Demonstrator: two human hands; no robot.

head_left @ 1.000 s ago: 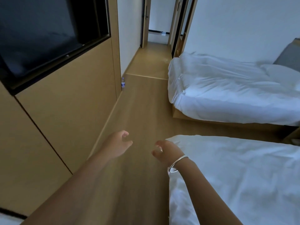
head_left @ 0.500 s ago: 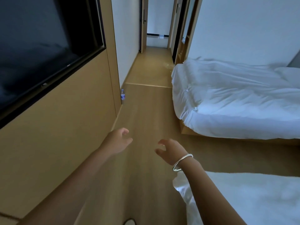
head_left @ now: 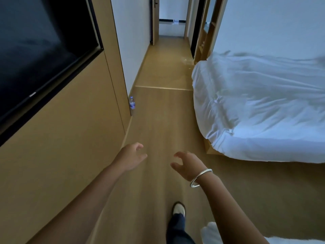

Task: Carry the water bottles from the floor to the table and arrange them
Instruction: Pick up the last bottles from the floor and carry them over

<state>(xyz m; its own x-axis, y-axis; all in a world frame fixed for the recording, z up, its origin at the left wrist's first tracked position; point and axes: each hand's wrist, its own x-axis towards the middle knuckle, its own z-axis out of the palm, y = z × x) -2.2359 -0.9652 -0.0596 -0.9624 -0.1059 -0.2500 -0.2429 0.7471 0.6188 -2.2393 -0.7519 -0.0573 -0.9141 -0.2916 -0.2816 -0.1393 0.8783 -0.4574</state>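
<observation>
A single water bottle stands upright on the wooden floor left of centre in the frame, right at the foot of the tan wall panel where it meets the white wall; it is clear with a blue label (the print is too small to read). Both arms reach forward into the lower middle of the frame, well short of the bottle. The left hand is empty, fingers loosely curled and relaxed, thumb apart from them. The right hand is also empty, its fingers spread and lightly bent, with a silver bangle round the wrist. Neither hand touches anything. At the bottom centre a light shoe and a dark trouser leg are planted on the floor. A dark television screen fills the upper left, set into the wall panel. On the right side of the frame lies a bed with rumpled white bedding, and the corner of another white duvet shows at the bottom right. A narrow corridor runs off toward the top centre, past a wooden door frame.
</observation>
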